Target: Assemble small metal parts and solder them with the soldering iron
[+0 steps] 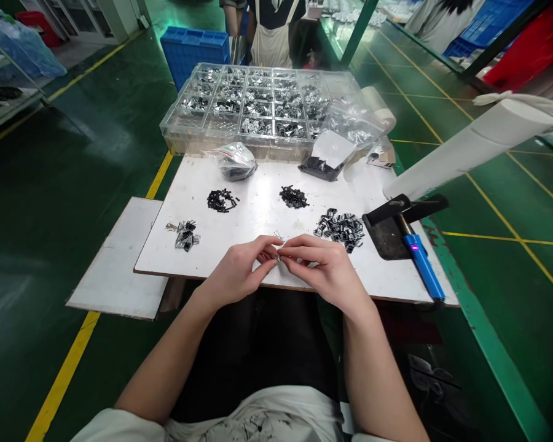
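Fingertips of my left hand (246, 267) and my right hand (320, 265) meet above the front edge of the white board (239, 245). Both pinch a tiny shiny metal piece (278, 258), mostly covered by the fingers. Just behind the fingertips lie a few thin metal bits (279, 236). To the right of my right hand spreads a pile of black-and-silver clips (340, 228). Left of my left hand sits a small heap of silver and dark pieces (186, 236). Farther back are two piles of small black parts, one on the left (222, 200) and one in the middle (294, 197).
A clear compartment tray (276, 144) of metal parts stands at the back. Before it lie plastic bags of dark parts, left (236, 162) and right (320, 167). At right, a blue-handled soldering iron (424, 267) rests on a black stand (387, 236) beside a white tube (474, 147). A person (276, 37) stands beyond.
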Motion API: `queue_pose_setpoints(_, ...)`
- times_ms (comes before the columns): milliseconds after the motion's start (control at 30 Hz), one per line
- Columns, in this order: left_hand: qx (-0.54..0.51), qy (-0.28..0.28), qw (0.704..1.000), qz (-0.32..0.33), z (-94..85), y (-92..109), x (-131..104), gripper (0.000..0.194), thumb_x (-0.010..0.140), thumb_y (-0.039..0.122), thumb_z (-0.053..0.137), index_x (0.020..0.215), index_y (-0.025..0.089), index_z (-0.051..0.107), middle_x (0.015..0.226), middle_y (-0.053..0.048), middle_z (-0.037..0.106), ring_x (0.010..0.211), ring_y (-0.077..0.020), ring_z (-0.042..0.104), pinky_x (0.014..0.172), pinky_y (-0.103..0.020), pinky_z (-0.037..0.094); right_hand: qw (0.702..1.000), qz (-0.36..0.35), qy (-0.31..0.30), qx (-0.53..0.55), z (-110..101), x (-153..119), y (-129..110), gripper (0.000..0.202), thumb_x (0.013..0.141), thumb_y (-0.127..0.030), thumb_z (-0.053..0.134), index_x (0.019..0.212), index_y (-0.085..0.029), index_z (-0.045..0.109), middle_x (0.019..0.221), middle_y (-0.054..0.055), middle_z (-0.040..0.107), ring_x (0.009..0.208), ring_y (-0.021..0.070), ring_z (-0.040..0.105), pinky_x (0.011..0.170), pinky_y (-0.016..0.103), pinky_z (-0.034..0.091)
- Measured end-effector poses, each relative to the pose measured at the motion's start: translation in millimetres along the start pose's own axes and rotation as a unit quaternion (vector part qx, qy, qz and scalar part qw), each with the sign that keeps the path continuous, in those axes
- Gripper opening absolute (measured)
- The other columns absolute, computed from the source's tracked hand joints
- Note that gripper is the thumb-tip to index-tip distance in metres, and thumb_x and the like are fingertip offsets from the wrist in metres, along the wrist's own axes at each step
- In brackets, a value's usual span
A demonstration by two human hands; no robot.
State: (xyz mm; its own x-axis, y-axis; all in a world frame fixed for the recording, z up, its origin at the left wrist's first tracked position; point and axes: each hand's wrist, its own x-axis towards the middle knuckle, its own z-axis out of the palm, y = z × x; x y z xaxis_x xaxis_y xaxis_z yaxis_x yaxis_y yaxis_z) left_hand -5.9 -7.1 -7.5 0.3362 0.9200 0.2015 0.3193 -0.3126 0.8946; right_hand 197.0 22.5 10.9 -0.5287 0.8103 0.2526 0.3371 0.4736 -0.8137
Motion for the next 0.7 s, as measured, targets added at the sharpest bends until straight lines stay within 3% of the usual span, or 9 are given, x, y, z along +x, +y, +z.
queue_pose_setpoints(433,-0.127,0.016,0.987,-0.098,-2.4,-2,6,0.034,0.086,0.019,0.069,0.119,0.016,0.067,0.102,-0.009,0.079,0.09,-0.0212,0.077,0.086,-0.032,0.062,0.994,-0.06,0.054,-0.075,18,-13,2,0.023,0.093,-0.014,0.059,0.109,-0.023,0.073,0.093,0.005,0.066,0.07,0.0128,0.063,0.061,0.026,0.054)
queue_pose_setpoints(700,-0.056,0.014,0.998,-0.033,-6.0,6,7,0.017,0.09,0.02,0.066,0.102,0.019,0.078,0.105,-0.007,0.079,0.095,-0.0221,0.073,0.087,-0.031,0.057,0.983,-0.112,0.124,-0.074,26,-19,9,0.023,0.091,-0.009,0.059,0.108,-0.023,0.066,0.097,0.006,0.065,0.072,0.014,0.063,0.064,0.029,0.056)
